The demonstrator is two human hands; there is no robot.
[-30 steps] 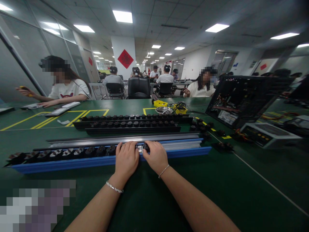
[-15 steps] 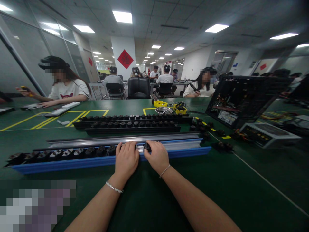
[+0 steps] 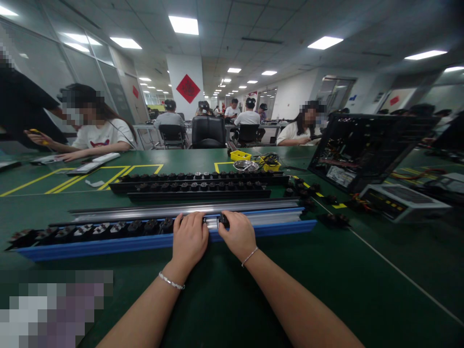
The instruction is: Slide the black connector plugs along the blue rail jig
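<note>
The right hand (image 3: 238, 234) has shifted slightly toward the right end of the blue rail (image 3: 108, 247), taking a black socket (image 3: 224, 220) with it. The stretch of bare metal channel (image 3: 212, 223) between the hands is now a little longer, so this socket seems to sit farther from the others. It is in or just over the rail's channel, near the middle, pinched between the thumb and fingers.

The left hand (image 3: 190, 237) has stayed over the rail, its fingers curled down at the end of the row of sockets (image 3: 136, 227); whether they grip one or only press there, I cannot tell. That row fills the rail's left part.

Beyond the blue rail, two black rails (image 3: 199, 195) also carry rows of sockets. Farther back, a yellow tray (image 3: 240, 155) holds small dark bits, and a round metal dish (image 3: 246, 166) holds something too small to name. Black cables (image 3: 270, 158) are heaped at a second yellow tray (image 3: 271, 167). Right of the blue rail, an open computer case (image 3: 384, 145) stands tilted with parts inside, and loose black pieces (image 3: 335, 221) lie near the rail's end.
</note>
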